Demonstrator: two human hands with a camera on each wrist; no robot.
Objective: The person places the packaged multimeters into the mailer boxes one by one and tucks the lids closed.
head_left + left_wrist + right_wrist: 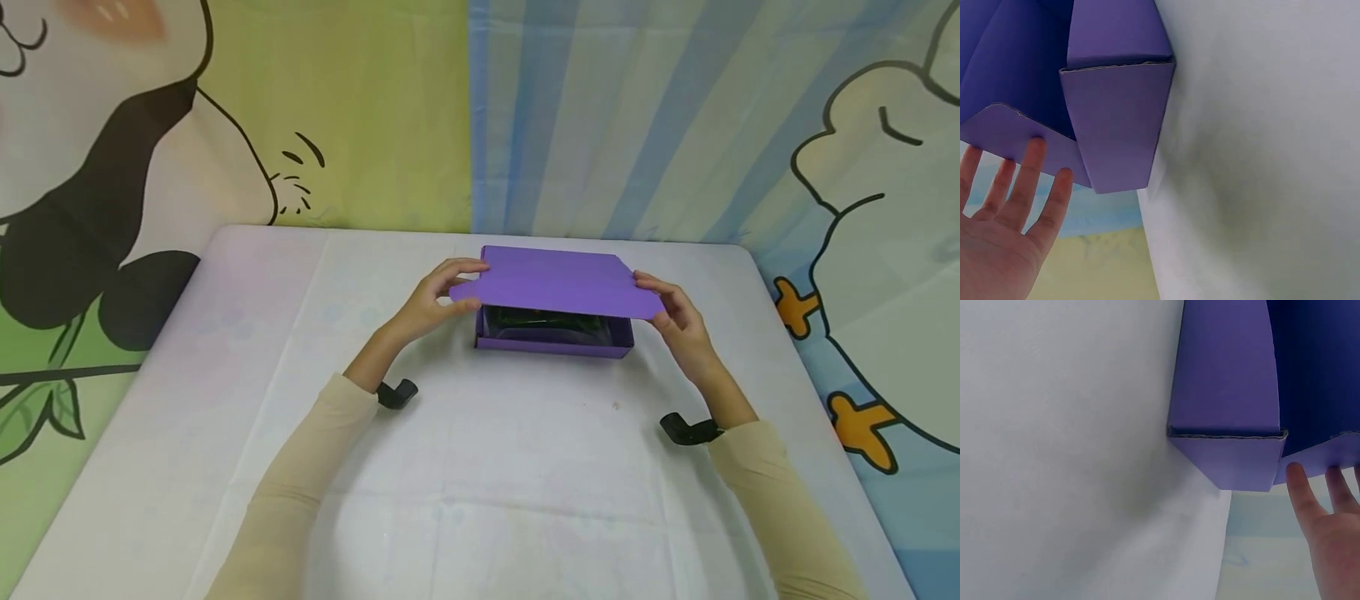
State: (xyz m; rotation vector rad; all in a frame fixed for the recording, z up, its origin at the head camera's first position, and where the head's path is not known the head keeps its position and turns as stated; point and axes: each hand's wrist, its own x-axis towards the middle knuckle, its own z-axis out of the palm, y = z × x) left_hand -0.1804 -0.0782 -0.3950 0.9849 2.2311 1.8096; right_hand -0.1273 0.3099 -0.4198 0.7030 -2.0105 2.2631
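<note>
Box, purple cardboard, sits towards the far edge of the white-covered table, its lid raised partway above the front wall. Through the gap shows a dark green, glossy item, too shadowed to identify. At the lid's left end, the left hand has its fingers extended and spread, tips touching the side flap; the right hand touches the opposite end likewise, fingers apart. Beige sleeves cover both forearms. Behind hangs a cartoon-printed backdrop.
</note>
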